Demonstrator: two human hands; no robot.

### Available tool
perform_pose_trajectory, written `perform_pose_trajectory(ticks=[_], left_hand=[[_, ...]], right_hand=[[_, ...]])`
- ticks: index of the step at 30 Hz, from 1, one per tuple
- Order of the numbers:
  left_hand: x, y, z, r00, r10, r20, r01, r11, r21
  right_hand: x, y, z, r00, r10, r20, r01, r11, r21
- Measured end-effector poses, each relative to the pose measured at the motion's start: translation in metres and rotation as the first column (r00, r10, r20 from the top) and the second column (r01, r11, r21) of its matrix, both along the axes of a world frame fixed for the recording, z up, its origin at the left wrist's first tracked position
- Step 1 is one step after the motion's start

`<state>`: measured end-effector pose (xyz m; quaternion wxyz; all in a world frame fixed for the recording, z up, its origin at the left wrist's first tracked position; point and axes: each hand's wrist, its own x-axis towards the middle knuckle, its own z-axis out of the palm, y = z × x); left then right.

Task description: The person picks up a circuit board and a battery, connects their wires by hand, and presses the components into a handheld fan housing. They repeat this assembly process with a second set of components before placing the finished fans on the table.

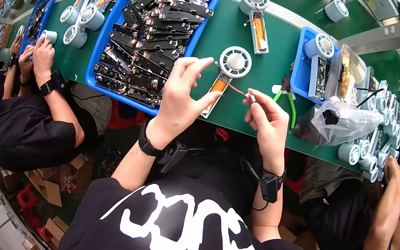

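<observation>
A pale-blue handheld fan housing (235, 62) with a round slotted head lies before me, an orange battery (217, 86) in its handle. My left hand (185, 88) is open beside it, thumb and fingers apart, the thumb tip by the handle; whether it touches is hard to tell. From the housing a red wire (237, 90) runs to my right hand (268, 123). There thumb and forefinger pinch a small pale connector (252, 98) at the wire's end. A second fan housing (255, 2) with an orange battery lies farther off.
Left of my hands, a blue tray (95, 62) holds many black circuit boards. Green-handled pliers (285, 94) lie to the right, before a blue bin (301, 62) and a clear plastic bag (334, 127). Co-workers sit on both sides, with more fan housings (76, 35) on the green table.
</observation>
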<state>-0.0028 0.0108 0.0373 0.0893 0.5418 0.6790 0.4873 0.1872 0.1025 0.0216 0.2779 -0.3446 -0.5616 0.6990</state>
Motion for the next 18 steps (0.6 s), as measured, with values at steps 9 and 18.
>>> perform_pose_trajectory(ticks=[9, 18], left_hand=[[-0.008, 0.02, -0.001, 0.91, 0.21, 0.359, -0.022, 0.887, -0.461], [0.003, 0.018, -0.028, 0.75, 0.13, 0.649, -0.043, 0.988, -0.149]], right_hand=[[0.001, -0.005, -0.009, 0.989, -0.085, -0.119, 0.06, 0.979, -0.197], [-0.005, -0.01, -0.01, 0.975, -0.162, -0.155, 0.125, 0.965, -0.229]])
